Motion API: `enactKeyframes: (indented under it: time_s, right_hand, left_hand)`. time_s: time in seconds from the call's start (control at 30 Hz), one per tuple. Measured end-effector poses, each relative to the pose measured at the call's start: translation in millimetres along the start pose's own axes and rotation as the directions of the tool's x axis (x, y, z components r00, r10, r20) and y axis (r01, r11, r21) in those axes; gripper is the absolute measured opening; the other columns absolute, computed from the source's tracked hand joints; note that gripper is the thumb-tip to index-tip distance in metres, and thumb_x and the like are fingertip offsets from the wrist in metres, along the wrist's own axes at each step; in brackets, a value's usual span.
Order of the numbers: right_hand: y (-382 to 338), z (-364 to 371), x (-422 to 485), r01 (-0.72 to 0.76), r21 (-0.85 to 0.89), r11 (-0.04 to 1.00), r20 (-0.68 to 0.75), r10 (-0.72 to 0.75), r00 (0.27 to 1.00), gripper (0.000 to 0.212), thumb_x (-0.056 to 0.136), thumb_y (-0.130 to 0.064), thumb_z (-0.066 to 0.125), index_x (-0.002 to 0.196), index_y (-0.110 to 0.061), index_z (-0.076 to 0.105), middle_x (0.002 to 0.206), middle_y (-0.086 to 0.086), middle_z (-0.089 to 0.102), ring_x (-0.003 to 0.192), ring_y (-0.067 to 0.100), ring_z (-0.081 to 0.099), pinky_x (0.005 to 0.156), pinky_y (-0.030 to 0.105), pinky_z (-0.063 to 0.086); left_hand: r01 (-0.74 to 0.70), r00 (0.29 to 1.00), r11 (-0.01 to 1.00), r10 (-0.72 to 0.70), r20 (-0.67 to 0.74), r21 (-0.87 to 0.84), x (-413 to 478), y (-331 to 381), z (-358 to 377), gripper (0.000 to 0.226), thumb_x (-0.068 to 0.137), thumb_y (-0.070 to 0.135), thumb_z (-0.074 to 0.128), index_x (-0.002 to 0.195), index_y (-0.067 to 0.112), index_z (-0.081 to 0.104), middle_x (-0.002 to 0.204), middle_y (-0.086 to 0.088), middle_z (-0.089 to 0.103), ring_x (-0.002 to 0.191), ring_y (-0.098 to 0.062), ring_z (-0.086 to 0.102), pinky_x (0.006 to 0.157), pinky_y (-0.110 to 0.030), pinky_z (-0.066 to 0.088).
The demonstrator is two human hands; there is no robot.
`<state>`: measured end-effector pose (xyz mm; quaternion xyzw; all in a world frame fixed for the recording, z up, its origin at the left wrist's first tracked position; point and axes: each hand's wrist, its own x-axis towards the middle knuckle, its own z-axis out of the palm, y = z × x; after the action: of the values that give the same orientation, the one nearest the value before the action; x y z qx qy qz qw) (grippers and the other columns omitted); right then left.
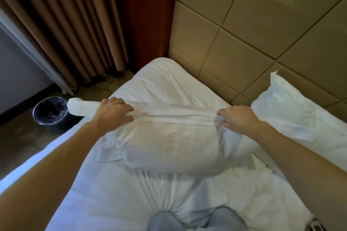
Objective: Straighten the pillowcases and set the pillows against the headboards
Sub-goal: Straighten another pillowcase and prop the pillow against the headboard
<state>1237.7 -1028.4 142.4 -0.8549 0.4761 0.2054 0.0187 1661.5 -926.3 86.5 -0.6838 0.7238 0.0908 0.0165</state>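
Here pillow [169, 144] between hands, left hand [112, 111], right hand [237, 118] gripping pillowcase [174, 113].

second pillow [293, 110] crowding right, headboard [262, 30] close behind, bare sheet [131, 193] free in front

Both bare arms are stretched forward over the pillow [169, 142], the left hand [112, 113] clenched on its upper-left edge and the right hand [237, 118] pinched on its upper-right edge, knuckles turned upward.
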Motion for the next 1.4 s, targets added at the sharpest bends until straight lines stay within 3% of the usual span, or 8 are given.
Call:
enactKeyframes:
  time_s: [0.1,0.2,0.33,0.47,0.57,0.73,1.1,1.4]
  right_hand:
    - [-10.4,0.7,-2.0,-0.029,-0.077,0.997,0.037,0.032,0.999,0.009,0.086,-0.028,0.052,0.078,-0.025,0.053,0.073,-0.005,0.06,0.066,0.019,0.054,0.052,0.028,0.035]
    - [-22.3,6.4,-2.7,-0.077,-0.14,0.987,0.054,0.085,0.995,0.006,0.083,-0.021,0.053,0.078,-0.023,0.05,0.077,-0.004,0.06,0.069,0.022,0.056,0.056,0.028,0.033]
    - [-30.5,14.6,-7.9,-0.063,-0.255,0.965,0.034,0.074,0.997,0.015,0.084,-0.011,0.055,0.084,-0.018,0.042,0.091,0.001,0.066,0.079,0.025,0.064,0.059,0.031,0.034]
    - [-17.7,-7.4,-11.9,0.005,-0.219,0.976,0.074,0.011,0.997,0.007,0.088,-0.014,0.052,0.094,-0.013,0.053,0.097,0.007,0.065,0.077,0.029,0.057,0.062,0.034,0.036]
    - [-3.0,-44.3,-16.9,-0.001,-0.149,0.989,0.083,0.014,0.996,0.005,0.085,-0.019,0.054,0.088,-0.015,0.053,0.085,0.005,0.06,0.083,0.03,0.062,0.062,0.032,0.038]
    - [30.5,-107.9,-18.0,-0.058,-0.048,0.997,0.029,0.059,0.998,0.011,0.074,-0.022,0.059,0.069,-0.018,0.05,0.067,-0.001,0.051,0.068,0.027,0.055,0.051,0.028,0.036]
    - [115.1,-166.7,32.6,-0.086,0.077,0.993,-0.118,0.094,0.989,0.01,0.073,-0.026,0.062,0.071,-0.017,0.058,0.071,0.001,0.061,0.065,0.023,0.058,0.05,0.029,0.041]
    - [182.2,-125.7,107.3,-0.088,0.143,0.986,-0.076,0.1,0.992,0.013,0.081,-0.029,0.062,0.078,-0.017,0.057,0.079,0.003,0.062,0.074,0.027,0.061,0.057,0.031,0.041]
  left_hand:
    - [-0.089,0.995,0.996,0.088,0.048,0.0,4.0,3.2,2.5,0.044,0.086,0.052,0.064,0.128,0.04,0.059,0.129,0.005,0.058,0.125,-0.022,0.047,0.106,-0.041,0.033]
    - [-0.151,0.985,0.987,0.146,0.087,0.058,10.1,4.8,5.2,0.037,0.085,0.048,0.066,0.12,0.037,0.063,0.125,0.008,0.061,0.122,-0.019,0.052,0.108,-0.04,0.033]
    - [-0.216,0.976,0.96,0.21,0.054,0.18,10.1,14.8,2.7,0.01,0.084,0.031,0.068,0.091,0.027,0.062,0.081,0.006,0.067,0.076,-0.021,0.064,0.079,-0.034,0.048]
    - [-0.196,0.979,0.965,0.203,-0.025,0.173,15.9,16.4,-22.3,0.014,0.094,0.034,0.052,0.106,0.029,0.057,0.091,0.008,0.067,0.079,-0.018,0.064,0.056,-0.028,0.032]
    - [-0.182,0.974,0.968,0.201,-0.101,0.171,28.8,18.6,-51.9,0.012,0.092,0.035,0.053,0.103,0.03,0.056,0.093,0.009,0.067,0.081,-0.02,0.065,0.054,-0.028,0.038]
    - [-0.142,0.952,0.974,0.183,-0.245,0.178,52.7,30.6,-113.5,0.005,0.09,0.032,0.056,0.094,0.031,0.053,0.085,0.009,0.063,0.072,-0.022,0.063,0.051,-0.029,0.041]
    - [0.028,0.921,0.938,0.11,-0.374,0.346,158.8,83.2,-199.5,0.013,0.088,0.015,0.054,0.087,0.028,0.052,0.07,0.009,0.053,0.064,-0.016,0.054,0.051,-0.028,0.027]
    - [0.131,0.931,0.917,0.017,-0.364,0.376,279.0,127.0,-193.7,0.014,0.088,0.011,0.055,0.087,0.025,0.054,0.072,0.004,0.058,0.074,-0.023,0.062,0.058,-0.031,0.036]
